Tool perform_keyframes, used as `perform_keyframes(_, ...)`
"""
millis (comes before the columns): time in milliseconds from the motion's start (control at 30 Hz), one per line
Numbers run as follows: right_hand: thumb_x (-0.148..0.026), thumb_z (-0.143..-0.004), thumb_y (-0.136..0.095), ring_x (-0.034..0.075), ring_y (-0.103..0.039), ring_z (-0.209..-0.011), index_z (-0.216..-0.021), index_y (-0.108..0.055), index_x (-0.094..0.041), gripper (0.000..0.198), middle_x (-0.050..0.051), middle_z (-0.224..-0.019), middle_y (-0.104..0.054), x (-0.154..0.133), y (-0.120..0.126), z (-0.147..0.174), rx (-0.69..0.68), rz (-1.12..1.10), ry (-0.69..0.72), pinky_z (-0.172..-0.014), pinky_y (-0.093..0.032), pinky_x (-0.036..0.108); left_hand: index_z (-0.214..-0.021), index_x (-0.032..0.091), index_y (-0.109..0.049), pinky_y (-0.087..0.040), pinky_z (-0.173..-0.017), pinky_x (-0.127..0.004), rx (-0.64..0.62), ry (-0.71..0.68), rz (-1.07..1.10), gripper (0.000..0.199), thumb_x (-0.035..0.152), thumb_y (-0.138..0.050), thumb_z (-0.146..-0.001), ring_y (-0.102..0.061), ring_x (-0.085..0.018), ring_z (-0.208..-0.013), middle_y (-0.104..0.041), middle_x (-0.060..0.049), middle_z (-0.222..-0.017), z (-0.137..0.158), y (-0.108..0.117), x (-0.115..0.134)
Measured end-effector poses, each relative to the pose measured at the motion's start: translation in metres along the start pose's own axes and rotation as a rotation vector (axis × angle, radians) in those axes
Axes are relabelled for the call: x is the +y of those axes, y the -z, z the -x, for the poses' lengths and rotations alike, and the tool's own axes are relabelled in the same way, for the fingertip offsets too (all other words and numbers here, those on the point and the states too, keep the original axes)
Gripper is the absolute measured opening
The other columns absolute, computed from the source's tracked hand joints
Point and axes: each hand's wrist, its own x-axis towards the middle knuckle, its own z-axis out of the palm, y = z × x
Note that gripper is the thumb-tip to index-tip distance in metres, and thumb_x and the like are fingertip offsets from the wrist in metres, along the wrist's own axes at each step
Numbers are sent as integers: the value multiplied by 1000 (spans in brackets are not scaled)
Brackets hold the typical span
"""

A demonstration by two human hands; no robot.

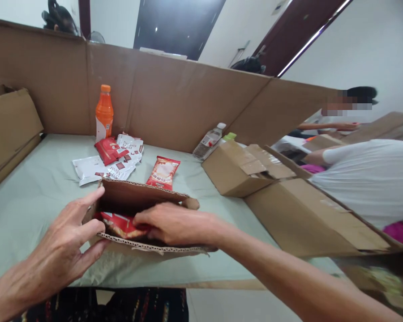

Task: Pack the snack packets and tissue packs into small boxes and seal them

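Observation:
A small open cardboard box (137,191) stands near the table's front edge, its opening tilted towards me. My left hand (69,237) grips its left end, fingers at the rim and thumb against the near wall. Inside lies a red snack packet (119,223). My right hand (177,223) reaches down into the box with bent fingers closed on that packet; some fingertips are hidden. Just behind the box, another red and white snack packet (164,172) lies flat. To its left are a red packet (110,150) and several white printed packets (89,169).
An orange drink bottle (104,114) stands by the tall cardboard partition (174,98). A clear bottle (210,141) leans at its foot. Cardboard boxes (242,172) line the right; another box (11,129) is at left. People work beyond, one in a white shirt (366,179).

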Motion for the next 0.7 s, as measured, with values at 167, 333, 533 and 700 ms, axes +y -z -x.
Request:
perform_keyframes(167,-15,-98,-60,25,-71,-113,-124,-74,-19,30,10,-128,-76,9,-14,0,-39,-191,31,-97,-51,35,-98,24,-60,-38,-122,-48,3,-125,50,12,12,-58,-99,-64,-22,-131,-75,-5,-125,-4,-2,-4)
perform_keyframes(333,1,-88,-50,24,-75,-99,-105,-80,-18,39,8,-107,-82,8,-20,4,152,-187,-82,-86,-54,33,-97,25,-59,-27,-127,-40,1,-96,130,13,12,-59,-99,-63,-17,-133,-76,-1,-124,-6,-4,-3)
perform_keyframes(533,-26,-103,-56,25,-70,-122,-128,-75,-19,32,10,-131,-76,21,-36,9,99,-365,47,-110,-52,40,-98,24,-66,-26,-127,-37,-116,-163,216,13,13,-61,-98,-72,-16,-110,-78,3,-109,-22,9,0)
perform_keyframes(700,-27,-106,-50,22,-69,-126,-129,-75,-18,34,11,-133,-75,14,-22,28,299,-328,143,-112,-53,36,-89,24,-67,-34,-125,-49,-284,-233,171,5,19,-68,-92,-72,-22,-96,-76,0,-93,-49,22,3)
